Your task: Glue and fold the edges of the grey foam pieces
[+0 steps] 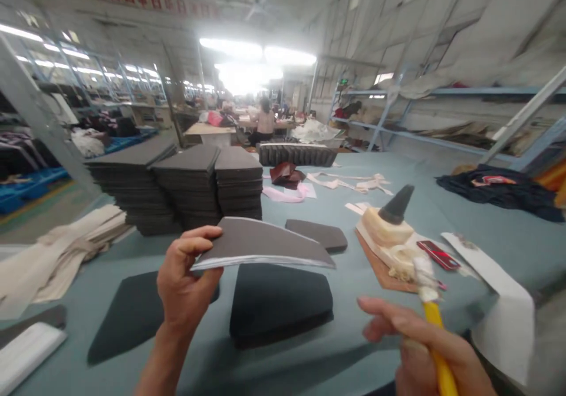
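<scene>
Pinched between the thumb and fingers of my left hand (188, 272) is a grey tapered panel (269, 243) with whitish edges, raised above the table. Under it lies a dark stack of similar panels (280, 302). My right hand (424, 343) grips a brush (435, 325) with a yellow handle, its pale bristles pointing up and away. Beyond the brush, a cream-coloured container (389, 228) with a dark cone-shaped top sits on a brown board (375, 266). Another dark panel (128, 313) lies flat beside my left forearm, and a small grey piece (318, 236) rests behind the held panel.
Tall stacks of dark panels (186, 190) stand at the back left. Pale fabric strips (66, 254) lie at the left edge. A red phone-like object (437, 255), a white strip (495, 284) and dark cloth (495, 192) are on the right. Shelves (442, 131) line the wall.
</scene>
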Demonstrator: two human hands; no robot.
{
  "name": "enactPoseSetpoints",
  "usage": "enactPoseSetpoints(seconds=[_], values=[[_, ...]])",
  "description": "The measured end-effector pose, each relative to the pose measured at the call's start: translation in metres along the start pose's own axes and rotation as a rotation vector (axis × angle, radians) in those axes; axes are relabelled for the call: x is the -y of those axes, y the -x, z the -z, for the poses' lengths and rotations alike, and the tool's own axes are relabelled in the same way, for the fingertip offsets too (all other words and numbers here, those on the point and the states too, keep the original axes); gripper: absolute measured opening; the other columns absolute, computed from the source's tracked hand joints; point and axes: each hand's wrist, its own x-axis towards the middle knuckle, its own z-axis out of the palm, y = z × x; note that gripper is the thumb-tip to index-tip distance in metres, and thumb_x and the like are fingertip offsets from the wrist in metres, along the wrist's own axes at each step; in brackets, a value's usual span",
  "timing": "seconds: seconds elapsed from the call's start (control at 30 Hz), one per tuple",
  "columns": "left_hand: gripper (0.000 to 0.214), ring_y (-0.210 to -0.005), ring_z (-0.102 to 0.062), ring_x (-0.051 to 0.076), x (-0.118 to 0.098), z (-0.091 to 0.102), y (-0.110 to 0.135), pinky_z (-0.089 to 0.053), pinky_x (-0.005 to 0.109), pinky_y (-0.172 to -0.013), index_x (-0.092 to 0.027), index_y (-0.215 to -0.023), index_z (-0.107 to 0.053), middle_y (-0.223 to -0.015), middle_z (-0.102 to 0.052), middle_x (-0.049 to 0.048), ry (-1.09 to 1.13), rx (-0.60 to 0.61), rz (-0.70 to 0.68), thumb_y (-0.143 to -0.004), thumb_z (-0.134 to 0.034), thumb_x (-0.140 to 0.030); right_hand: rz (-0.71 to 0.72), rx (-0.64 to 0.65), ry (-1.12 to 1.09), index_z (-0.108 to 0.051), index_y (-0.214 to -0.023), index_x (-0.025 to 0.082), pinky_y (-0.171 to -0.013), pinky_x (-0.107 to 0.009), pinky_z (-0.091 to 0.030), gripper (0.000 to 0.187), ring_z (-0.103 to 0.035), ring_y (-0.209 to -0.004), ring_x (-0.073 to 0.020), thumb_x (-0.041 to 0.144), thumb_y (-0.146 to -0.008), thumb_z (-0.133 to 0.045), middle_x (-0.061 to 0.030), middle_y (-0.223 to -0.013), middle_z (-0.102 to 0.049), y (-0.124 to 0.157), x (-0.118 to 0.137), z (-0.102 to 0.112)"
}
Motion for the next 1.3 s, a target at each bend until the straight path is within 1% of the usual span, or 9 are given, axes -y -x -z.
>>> enactPoseSetpoints(seconds=[0.07, 0.17, 0.3, 0.4, 0.53, 0.7, 0.9, 1.1, 1.3], values=[[0.018, -0.099, -0.082, 0.024, -0.005, 0.003, 0.002, -0.066, 0.037, -0.084, -0.025, -0.096, -0.063, -0.107, -0.083, 0.0051, 0.011, -0.029, 0.030, -0.088, -0.078, -0.019, 0.021, -0.014, 0.019, -0.074, -0.110, 0.036, -0.043, -0.038, -0.064, 0.022, -0.078, -0.055, -0.0276, 0.020, -0.095, -0.070, -0.0069, -0.094, -0.088, -0.002, 0.001, 0.003], [0.020, -0.098, -0.082, 0.025, -0.010, 0.009, 0.004, -0.067, 0.040, -0.085, -0.026, -0.094, -0.064, -0.106, -0.084, 0.0046, 0.009, -0.049, 0.080, -0.085, -0.081, -0.023, 0.030, 0.053, 0.082, -0.072, -0.102, 0.030, -0.051, -0.031, -0.067, 0.012, -0.075, -0.050, -0.0192, 0.020, -0.101, -0.066, -0.0017, -0.084, -0.085, -0.012, 0.006, 0.007], [0.023, -0.093, -0.083, 0.028, -0.009, 0.017, 0.007, -0.066, 0.047, -0.090, -0.027, -0.091, -0.064, -0.101, -0.085, 0.0032, -0.013, -0.076, 0.123, -0.079, -0.083, -0.026, 0.157, 0.122, 0.068, -0.064, -0.097, 0.027, -0.058, -0.024, -0.066, 0.010, -0.080, -0.061, -0.0166, 0.018, -0.101, -0.066, 0.0012, -0.075, -0.081, -0.019, 0.004, 0.001], [0.023, -0.094, -0.082, 0.031, -0.009, 0.021, 0.009, -0.065, 0.056, -0.097, -0.028, -0.088, -0.064, -0.099, -0.085, 0.0027, -0.045, -0.082, 0.173, -0.076, -0.084, -0.030, 0.161, 0.109, 0.105, -0.059, -0.096, 0.026, -0.060, -0.023, -0.065, 0.021, -0.081, -0.066, -0.0166, 0.013, -0.094, -0.075, -0.0028, -0.086, -0.084, -0.011, -0.011, -0.008], [0.026, -0.098, -0.083, 0.034, -0.015, 0.026, 0.016, -0.065, 0.061, -0.101, -0.032, -0.088, -0.063, -0.101, -0.084, 0.0001, -0.052, -0.098, 0.234, -0.073, -0.084, -0.032, 0.085, 0.097, 0.091, -0.056, -0.100, 0.027, -0.061, -0.025, -0.064, 0.024, -0.080, -0.071, -0.0160, 0.016, -0.094, -0.077, -0.0099, -0.110, -0.085, 0.003, -0.029, -0.019], [0.027, -0.097, -0.082, 0.035, -0.021, 0.030, 0.028, -0.064, 0.065, -0.102, -0.031, -0.089, -0.064, -0.102, -0.085, 0.0024, -0.055, -0.098, 0.256, -0.071, -0.085, -0.029, 0.124, 0.159, -0.075, -0.055, -0.105, 0.028, -0.066, -0.029, -0.067, 0.029, -0.075, -0.065, -0.0127, 0.012, -0.092, -0.074, -0.0090, -0.121, -0.083, 0.005, -0.030, -0.031], [0.028, -0.095, -0.083, 0.034, -0.029, 0.028, 0.034, -0.068, 0.062, -0.095, -0.030, -0.087, -0.065, -0.100, -0.085, 0.0031, 0.028, -0.056, 0.251, -0.070, -0.087, -0.028, 0.203, 0.172, -0.204, -0.057, -0.107, 0.030, -0.072, -0.031, -0.070, 0.034, -0.085, -0.090, -0.0202, 0.008, -0.087, -0.071, -0.0051, -0.116, -0.084, 0.009, -0.025, -0.030], [0.027, -0.094, -0.083, 0.032, -0.036, 0.024, 0.039, -0.069, 0.060, -0.095, -0.028, -0.084, -0.062, -0.099, -0.084, 0.0040, 0.062, -0.069, 0.280, -0.074, -0.087, -0.030, 0.173, 0.170, -0.193, -0.056, -0.103, 0.031, -0.075, -0.033, -0.070, 0.034, -0.085, -0.091, -0.0209, 0.005, -0.086, -0.070, -0.0034, -0.114, -0.085, 0.007, -0.020, -0.018], [0.030, -0.096, -0.081, 0.029, -0.030, 0.031, 0.049, -0.068, 0.053, -0.096, -0.028, -0.088, -0.064, -0.102, -0.083, 0.0051, 0.107, -0.055, 0.299, -0.072, -0.089, -0.029, 0.171, 0.215, -0.206, -0.057, -0.099, 0.031, -0.075, -0.033, -0.069, 0.028, -0.084, -0.091, -0.0192, 0.009, -0.090, -0.072, -0.0032, -0.119, -0.084, 0.002, -0.012, -0.009]])
